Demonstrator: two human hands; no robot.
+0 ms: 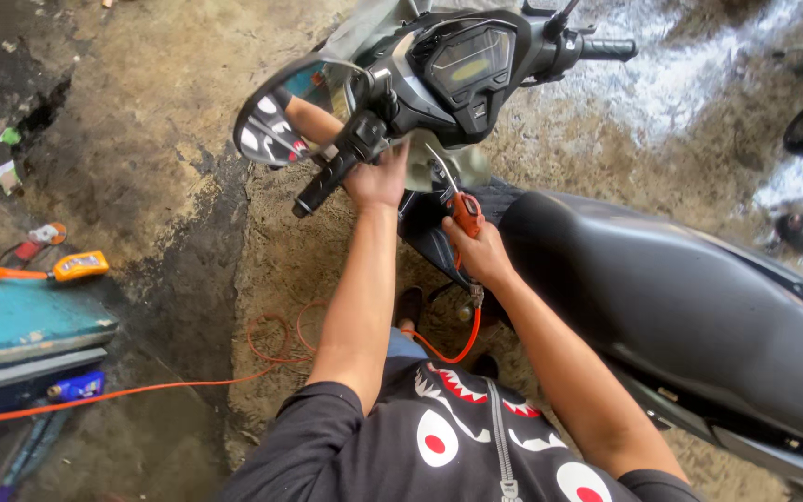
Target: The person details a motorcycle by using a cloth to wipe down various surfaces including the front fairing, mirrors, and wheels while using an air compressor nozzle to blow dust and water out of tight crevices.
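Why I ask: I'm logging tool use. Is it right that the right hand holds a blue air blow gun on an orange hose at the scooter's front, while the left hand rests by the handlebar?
Not quite: the air blow gun in the right hand is orange-red, not blue, as the head view shows. Its orange hose and the left hand by the handlebar of the scooter are as you say.

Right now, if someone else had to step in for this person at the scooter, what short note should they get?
Left hand: pressed on the scooter's front panel just under the left handlebar grip.
Right hand: gripping an orange air blow gun, nozzle aimed at the panel below the dashboard.
Orange coiled hose runs from the gun across the dirty floor to the left.
The scooter stands upright, black seat to the right.
Done: cannot tell from here. Left: the blowing at the front panel looks in progress.
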